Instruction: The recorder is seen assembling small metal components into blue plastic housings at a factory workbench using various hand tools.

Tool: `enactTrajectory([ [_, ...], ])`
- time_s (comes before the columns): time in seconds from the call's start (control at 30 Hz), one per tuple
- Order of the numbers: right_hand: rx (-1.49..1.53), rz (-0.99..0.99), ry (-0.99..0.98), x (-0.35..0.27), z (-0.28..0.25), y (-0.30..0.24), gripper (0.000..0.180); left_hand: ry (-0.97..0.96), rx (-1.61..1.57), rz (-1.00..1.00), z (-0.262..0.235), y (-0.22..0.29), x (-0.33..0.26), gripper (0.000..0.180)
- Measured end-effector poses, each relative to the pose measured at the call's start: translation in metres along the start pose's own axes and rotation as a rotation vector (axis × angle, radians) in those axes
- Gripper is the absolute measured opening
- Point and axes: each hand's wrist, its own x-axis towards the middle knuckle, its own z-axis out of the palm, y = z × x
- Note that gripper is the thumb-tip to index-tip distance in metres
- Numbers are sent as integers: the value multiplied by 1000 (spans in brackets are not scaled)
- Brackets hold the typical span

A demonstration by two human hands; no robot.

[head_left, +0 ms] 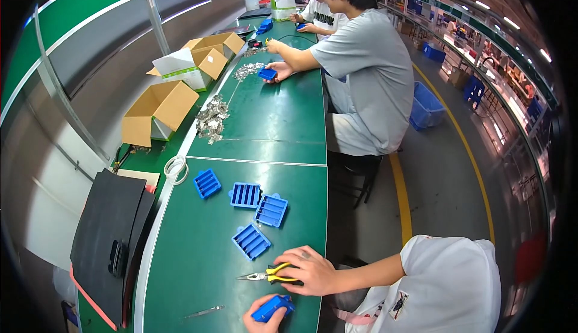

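Note:
At the table's near edge my left hand (260, 320) is closed round a blue plastic case (273, 309), gripped between thumb and fingers; its inside is turned from view. Just beyond it my right hand (310, 271) has its fingers on the yellow-and-black handles of long-nose pliers (257, 276), whose jaws point left over the green tabletop. Past the pliers lie several blue slotted cases, the nearest case (251, 241) tilted, another case (271, 210) touching its neighbour (245, 195), and one case (208, 183) apart to the left. A thin metal strip, perhaps tweezers (205, 312), lies left of my left hand.
A white tape roll (176, 169) and black folders (108, 242) line the left side. Farther up are a heap of small metal parts (212, 119) and open cardboard boxes (159, 113). A co-worker in grey (373, 74) holds another blue case (267, 74).

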Motion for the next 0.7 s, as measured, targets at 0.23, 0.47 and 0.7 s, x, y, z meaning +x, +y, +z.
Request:
enactTrajectory([
  [0.23, -27, -28, 43, -5, 1, -1, 27, 151, -174, 249, 6, -19, 14, 57],
  [0.47, -8, -39, 76, -9, 8, 3, 27, 192, -18, 390, 8, -21, 19, 45],
  [0.7, 39, -68, 98, -10, 11, 8, 37, 134, -63, 475, 14, -21, 18, 37],
])
